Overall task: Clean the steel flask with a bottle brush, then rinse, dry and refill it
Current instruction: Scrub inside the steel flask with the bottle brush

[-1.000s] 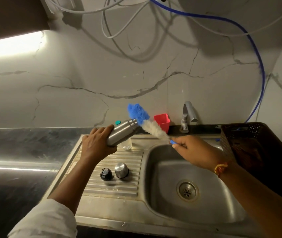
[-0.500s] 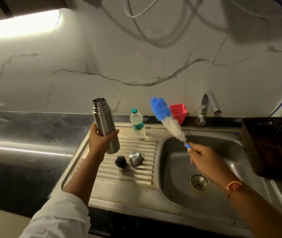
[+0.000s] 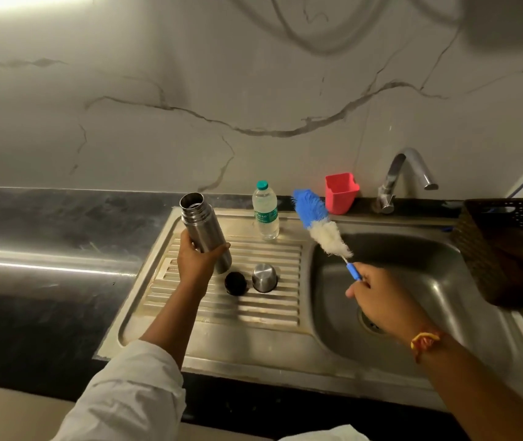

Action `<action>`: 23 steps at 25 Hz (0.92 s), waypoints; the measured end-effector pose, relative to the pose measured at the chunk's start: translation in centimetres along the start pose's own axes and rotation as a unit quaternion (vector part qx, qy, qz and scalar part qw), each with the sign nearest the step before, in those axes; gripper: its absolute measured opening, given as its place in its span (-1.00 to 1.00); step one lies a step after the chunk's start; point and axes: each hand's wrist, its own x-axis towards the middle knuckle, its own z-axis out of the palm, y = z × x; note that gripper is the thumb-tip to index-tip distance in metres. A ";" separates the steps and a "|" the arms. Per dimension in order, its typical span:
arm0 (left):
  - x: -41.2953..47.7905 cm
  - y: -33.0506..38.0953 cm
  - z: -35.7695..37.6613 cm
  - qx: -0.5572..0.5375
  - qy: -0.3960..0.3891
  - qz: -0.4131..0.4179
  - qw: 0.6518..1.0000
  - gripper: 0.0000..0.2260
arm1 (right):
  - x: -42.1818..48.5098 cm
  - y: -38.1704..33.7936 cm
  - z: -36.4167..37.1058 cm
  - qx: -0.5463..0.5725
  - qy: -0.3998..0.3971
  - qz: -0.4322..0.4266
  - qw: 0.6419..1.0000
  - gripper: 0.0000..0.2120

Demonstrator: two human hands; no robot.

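My left hand (image 3: 197, 261) grips the open steel flask (image 3: 203, 229) around its lower half, holding it nearly upright above the ribbed drainboard (image 3: 222, 300). My right hand (image 3: 381, 300) holds the blue handle of the bottle brush (image 3: 322, 227) over the sink basin (image 3: 419, 281). The brush's blue and white bristles point up and to the left, apart from the flask's mouth. The flask's black stopper (image 3: 236, 283) and steel cup lid (image 3: 265, 277) stand on the drainboard just right of my left hand.
A small plastic water bottle (image 3: 265, 214) stands at the back of the drainboard. A red plastic cup (image 3: 340, 192) and the tap (image 3: 401, 178) sit behind the basin. A dark perforated basket (image 3: 508, 249) fills the right edge. Dark countertop (image 3: 46, 233) stretches left.
The flask went from lying tilted with the brush at its mouth to upright in my left hand. The brush came away to the right, over the basin.
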 end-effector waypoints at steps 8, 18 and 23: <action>0.9 -2.4 0.2 0.030 -0.038 0.003 0.999 -0.40 | -0.1 -0.3 1.8 -0.137 0.041 0.031 0.989 -0.76; 1.1 -2.3 -0.2 0.043 -0.055 -0.033 0.997 -0.31 | 0.5 -0.9 2.4 -0.104 0.041 0.025 0.993 -0.82; -2.6 -1.6 0.8 0.138 0.092 -0.013 0.986 -0.32 | 0.6 -0.6 1.4 -0.021 0.030 0.025 0.999 -0.79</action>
